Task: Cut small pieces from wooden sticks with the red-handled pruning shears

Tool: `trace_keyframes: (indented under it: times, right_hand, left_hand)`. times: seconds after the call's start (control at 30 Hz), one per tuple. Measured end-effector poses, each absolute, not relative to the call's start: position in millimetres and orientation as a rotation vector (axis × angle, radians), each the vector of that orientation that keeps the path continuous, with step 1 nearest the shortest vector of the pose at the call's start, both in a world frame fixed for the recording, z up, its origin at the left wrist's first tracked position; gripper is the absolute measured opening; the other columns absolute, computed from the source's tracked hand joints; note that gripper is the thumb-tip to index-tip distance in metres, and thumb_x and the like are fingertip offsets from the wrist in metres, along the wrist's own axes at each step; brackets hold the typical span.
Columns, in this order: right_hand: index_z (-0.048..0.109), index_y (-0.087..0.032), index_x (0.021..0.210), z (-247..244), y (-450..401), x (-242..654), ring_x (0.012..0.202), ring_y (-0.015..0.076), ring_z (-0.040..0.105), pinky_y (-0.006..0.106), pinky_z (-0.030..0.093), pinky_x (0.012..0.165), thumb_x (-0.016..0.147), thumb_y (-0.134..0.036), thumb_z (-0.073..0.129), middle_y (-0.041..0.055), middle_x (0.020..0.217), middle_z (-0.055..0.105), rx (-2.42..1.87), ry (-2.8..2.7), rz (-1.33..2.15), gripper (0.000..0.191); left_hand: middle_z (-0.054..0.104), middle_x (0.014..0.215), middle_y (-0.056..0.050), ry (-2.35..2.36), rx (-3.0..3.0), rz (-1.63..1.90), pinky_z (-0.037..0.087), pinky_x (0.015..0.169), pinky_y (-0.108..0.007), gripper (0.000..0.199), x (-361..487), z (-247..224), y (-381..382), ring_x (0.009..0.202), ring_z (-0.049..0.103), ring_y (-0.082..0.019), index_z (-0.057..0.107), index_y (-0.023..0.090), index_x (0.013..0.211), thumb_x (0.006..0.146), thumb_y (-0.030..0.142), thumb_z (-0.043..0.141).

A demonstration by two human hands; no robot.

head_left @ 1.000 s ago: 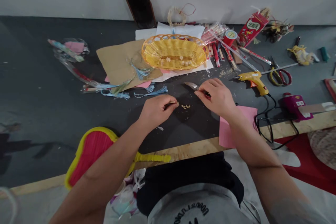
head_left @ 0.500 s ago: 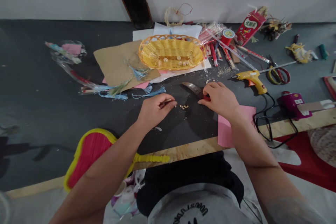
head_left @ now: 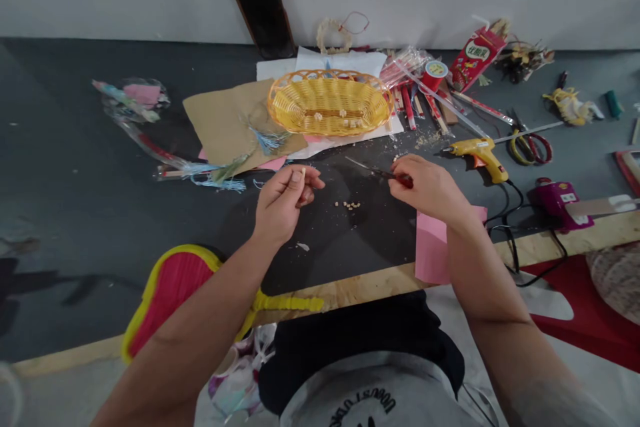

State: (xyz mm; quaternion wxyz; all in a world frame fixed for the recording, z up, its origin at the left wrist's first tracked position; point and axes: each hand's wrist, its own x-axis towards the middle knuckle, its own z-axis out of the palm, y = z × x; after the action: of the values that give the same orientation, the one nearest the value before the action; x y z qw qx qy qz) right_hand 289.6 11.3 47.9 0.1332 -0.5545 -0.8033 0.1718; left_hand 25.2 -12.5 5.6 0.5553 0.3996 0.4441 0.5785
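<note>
My left hand [head_left: 284, 203] is raised over the dark tabletop, thumb and forefinger pinching a thin pale stick [head_left: 303, 173]; most of it is hidden by the fingers. To its right, my right hand [head_left: 427, 188] grips red-handled scissors [head_left: 369, 167], their narrow blades pointing left toward the other hand. Several small pale cut pieces [head_left: 351, 205] lie on the table between and slightly below the hands. Beyond them stands a yellow woven basket [head_left: 330, 97] with a few little pale clusters inside.
A yellow glue gun [head_left: 479, 152] and another pair of scissors [head_left: 531, 147] lie at right, near a purple device [head_left: 563, 201] with black cable. Pink paper [head_left: 431, 247] lies under my right forearm. Blue tassels [head_left: 215, 177] and brown paper [head_left: 220, 113] are left. A pink-and-yellow fan shape [head_left: 173, 293] overhangs the front edge.
My left hand has moved left and turned, so the stick's tip now points upward. My right hand has shifted slightly right, and the scissors have turned so the blades appear narrower.
</note>
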Motion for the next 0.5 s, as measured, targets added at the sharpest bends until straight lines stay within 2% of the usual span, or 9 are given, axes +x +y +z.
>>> trace_keyframes:
  times: [0.13,0.2,0.27,0.37,0.43,0.5]
  right_hand:
    - [0.061,-0.021,0.087,52.4,11.3,292.1,0.077,0.0182,0.065,0.031,0.050,0.069,0.090,-0.034,0.062,0.0037,0.085,0.070,-1.495,-2.022,1.000,0.013]
    - [0.063,-0.021,0.099,51.9,10.4,289.3,0.085,0.0196,0.069,0.031,0.055,0.069,0.092,-0.045,0.064,0.0055,0.097,0.073,-1.364,-1.727,1.356,0.024]
    - [0.061,-0.024,0.110,49.8,8.7,283.7,0.098,0.0214,0.072,0.034,0.060,0.074,0.087,-0.049,0.071,0.0070,0.120,0.072,-1.152,-1.432,1.606,0.036]
    - [0.058,-0.028,0.113,45.3,5.2,273.9,0.103,0.0217,0.073,0.036,0.064,0.074,0.076,-0.040,0.083,0.0053,0.142,0.062,-0.933,-1.234,1.711,0.047]
    - [0.058,-0.028,0.109,42.1,2.6,269.1,0.099,0.0206,0.073,0.033,0.063,0.068,0.074,-0.031,0.082,0.0054,0.139,0.064,-0.903,-1.281,1.653,0.042]
    - [0.060,-0.026,0.105,38.7,0.2,266.4,0.098,0.0212,0.073,0.032,0.062,0.067,0.076,-0.024,0.075,0.0068,0.130,0.069,-0.943,-1.450,1.516,0.032]
  left_hand:
    - [0.070,0.070,-0.006,1.049,0.866,1.341,0.036,0.048,-0.019,0.043,25.7,6.9,-12.1,0.051,0.046,-0.007,0.074,0.015,0.082,0.071,0.055,0.086]
    - [0.070,0.069,-0.005,1.033,0.837,1.332,0.036,0.047,-0.019,0.042,26.4,8.1,-11.8,0.051,0.046,-0.006,0.074,0.016,0.081,0.070,0.054,0.087]
    - [0.069,0.070,-0.004,1.010,0.814,1.321,0.037,0.047,-0.018,0.041,27.1,9.6,-11.7,0.052,0.046,-0.006,0.073,0.016,0.081,0.069,0.052,0.088]
    - [0.068,0.070,-0.003,0.987,0.806,1.308,0.035,0.045,-0.017,0.041,27.5,11.3,-11.7,0.050,0.047,-0.006,0.072,0.017,0.083,0.069,0.051,0.088]
    - [0.068,0.069,-0.002,0.978,0.809,1.313,0.034,0.044,-0.017,0.041,27.5,11.7,-11.5,0.049,0.046,-0.005,0.071,0.017,0.085,0.069,0.051,0.088]
    - [0.068,0.068,-0.001,0.970,0.807,1.333,0.033,0.044,-0.016,0.041,27.3,11.8,-11.3,0.048,0.044,-0.004,0.071,0.017,0.085,0.069,0.051,0.089]
